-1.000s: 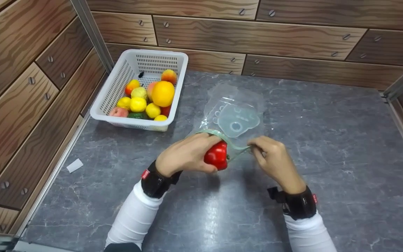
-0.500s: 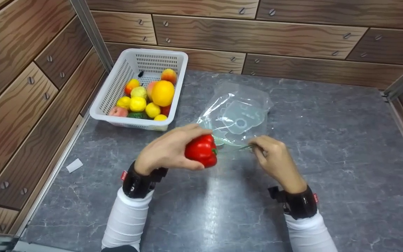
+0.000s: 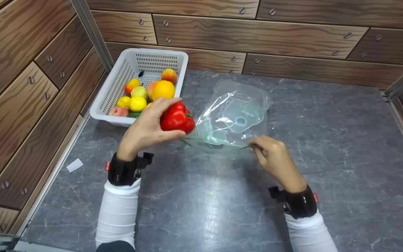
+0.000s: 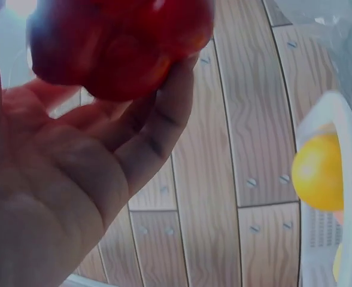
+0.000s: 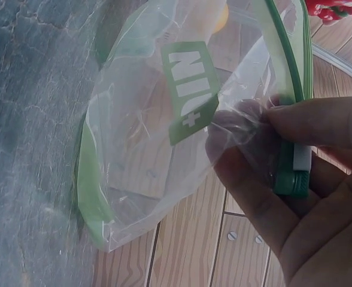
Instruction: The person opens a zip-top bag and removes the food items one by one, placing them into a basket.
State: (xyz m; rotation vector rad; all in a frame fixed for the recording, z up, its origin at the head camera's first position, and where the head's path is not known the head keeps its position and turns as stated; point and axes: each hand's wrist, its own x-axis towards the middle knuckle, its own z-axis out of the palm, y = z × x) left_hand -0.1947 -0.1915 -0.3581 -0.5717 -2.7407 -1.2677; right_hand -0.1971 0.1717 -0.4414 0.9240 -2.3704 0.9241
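Observation:
My left hand grips a red bell pepper, fingers over its top and thumb below, its green stem facing right. It hovers by the front right corner of the basket. In the left wrist view the pepper rests against the curled fingers. My right hand pinches the right corner of a clear zip bag at its green zip edge. The right wrist view has the bag's green slider end between thumb and fingers. The bag lies on the tabletop, its mouth toward me; I see nothing inside it.
A white plastic basket stands at the back left, holding an orange, lemons and other fruit. A small white paper scrap lies on the grey table at left. Wood-patterned walls enclose the back and sides.
My left hand has drawn the pepper away from the bag's mouth, left and up toward the basket. The bag's opening has flattened. My right hand stays at the bag's corner.

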